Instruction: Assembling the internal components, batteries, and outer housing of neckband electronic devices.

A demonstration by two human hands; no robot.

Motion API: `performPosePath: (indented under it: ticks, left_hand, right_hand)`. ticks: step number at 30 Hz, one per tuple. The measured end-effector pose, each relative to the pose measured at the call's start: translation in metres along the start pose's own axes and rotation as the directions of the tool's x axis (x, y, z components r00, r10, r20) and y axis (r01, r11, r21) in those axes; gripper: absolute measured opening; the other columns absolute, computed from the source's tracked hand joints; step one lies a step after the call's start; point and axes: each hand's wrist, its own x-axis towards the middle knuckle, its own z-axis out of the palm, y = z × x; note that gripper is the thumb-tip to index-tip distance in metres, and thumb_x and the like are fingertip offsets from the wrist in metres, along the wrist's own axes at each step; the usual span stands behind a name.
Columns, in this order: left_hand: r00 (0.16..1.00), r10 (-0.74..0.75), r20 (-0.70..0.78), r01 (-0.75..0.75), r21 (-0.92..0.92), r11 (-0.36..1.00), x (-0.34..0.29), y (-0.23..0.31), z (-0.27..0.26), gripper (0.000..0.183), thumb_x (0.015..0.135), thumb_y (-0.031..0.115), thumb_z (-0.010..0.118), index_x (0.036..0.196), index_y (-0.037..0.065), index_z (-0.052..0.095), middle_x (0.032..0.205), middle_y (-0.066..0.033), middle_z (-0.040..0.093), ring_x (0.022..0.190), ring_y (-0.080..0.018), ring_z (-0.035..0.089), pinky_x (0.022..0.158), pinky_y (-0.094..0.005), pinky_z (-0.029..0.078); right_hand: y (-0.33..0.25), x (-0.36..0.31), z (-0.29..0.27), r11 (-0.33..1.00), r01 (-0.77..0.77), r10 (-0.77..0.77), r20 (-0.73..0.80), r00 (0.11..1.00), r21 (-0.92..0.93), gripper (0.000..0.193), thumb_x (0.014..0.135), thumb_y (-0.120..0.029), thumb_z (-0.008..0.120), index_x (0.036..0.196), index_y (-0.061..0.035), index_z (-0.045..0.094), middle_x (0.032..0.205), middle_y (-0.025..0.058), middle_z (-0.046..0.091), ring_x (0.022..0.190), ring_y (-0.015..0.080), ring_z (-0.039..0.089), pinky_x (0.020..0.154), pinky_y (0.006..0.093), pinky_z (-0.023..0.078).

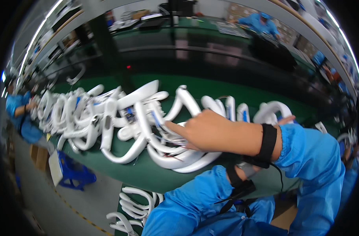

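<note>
- The right hand (207,126) is pointing toward 9 o'clock, its index finger (175,129) stretching out and its thumb (191,146) showing below with a gap between; blur is hiding whether they are gripping or only touching.
- The left hand (287,119) is crossing beneath the right forearm, only its fingertips showing past it; how far apart they are spreading, I cannot tell.
- A white curved housing (142,122) is lying at 9 o'clock from the index fingertip, just beside it, its lower end sweeping round below the finger.
- A blue strip (154,117) is running near that fingertip at 10 o'clock.
- A white bent piece (190,103) is standing at 1 o'clock, and white arcs (195,163) are overlapping at 5 o'clock.
- Another white curved piece (278,106) is lying at 11 o'clock from the left fingertips, near them.
- Farther toward 9 o'clock, a heap of white pieces (60,110) is covering the green table (108,168).
- Beyond, a blue stool (75,173) is standing at 8 o'clock, and a co-worker (260,23) is sitting between 1 and 2.
</note>
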Motion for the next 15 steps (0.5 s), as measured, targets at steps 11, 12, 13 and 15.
performPosePath:
  ticks: [11,12,13,15]
  left_hand:
    - [0.966,-0.154,0.207,0.162,-0.02,0.987,0.04,-0.024,0.021,0.041,0.092,-0.005,0.055,0.133,0.0,0.054,0.097,-0.0108,0.071,0.084,-0.011,0.068,0.072,-0.0228,0.054]
    - [0.959,-0.167,0.227,0.174,-0.011,0.985,0.038,-0.016,0.028,0.039,0.094,-0.003,0.055,0.132,0.0,0.054,0.098,-0.0119,0.071,0.087,-0.0138,0.069,0.075,-0.0254,0.055]
    - [0.952,-0.176,0.251,0.177,0.019,0.984,0.038,-0.017,0.028,0.043,0.095,0.0,0.055,0.137,0.002,0.049,0.102,-0.0198,0.071,0.087,-0.0232,0.072,0.077,-0.0348,0.06]
    - [0.95,-0.222,0.219,0.219,0.039,0.975,0.036,-0.01,0.034,0.046,0.095,0.001,0.056,0.14,0.002,0.047,0.101,-0.0205,0.071,0.088,-0.0253,0.073,0.078,-0.0361,0.06]
  right_hand:
    - [0.011,-0.247,-0.081,0.864,-0.132,0.497,-0.783,0.375,0.485,0.024,0.102,-0.013,0.05,0.1,0.0066,0.063,0.085,0.0103,0.067,0.07,0.0137,0.065,0.063,0.026,0.052]
    - [-0.002,-0.273,-0.066,0.809,-0.175,0.587,-0.773,0.239,0.561,0.022,0.101,-0.011,0.051,0.097,0.0058,0.065,0.08,0.0076,0.066,0.068,0.0111,0.063,0.062,0.0239,0.05]
    - [-0.01,-0.294,-0.04,0.745,-0.187,0.663,-0.743,0.093,0.641,0.021,0.1,-0.008,0.053,0.093,0.0049,0.067,0.074,0.005,0.065,0.066,0.0085,0.061,0.06,0.0219,0.049]
    - [-0.018,-0.328,0.012,0.564,-0.165,0.809,-0.582,-0.085,0.809,0.02,0.101,-0.012,0.054,0.095,0.002,0.068,0.076,0.0049,0.065,0.068,0.007,0.061,0.061,0.0219,0.049]
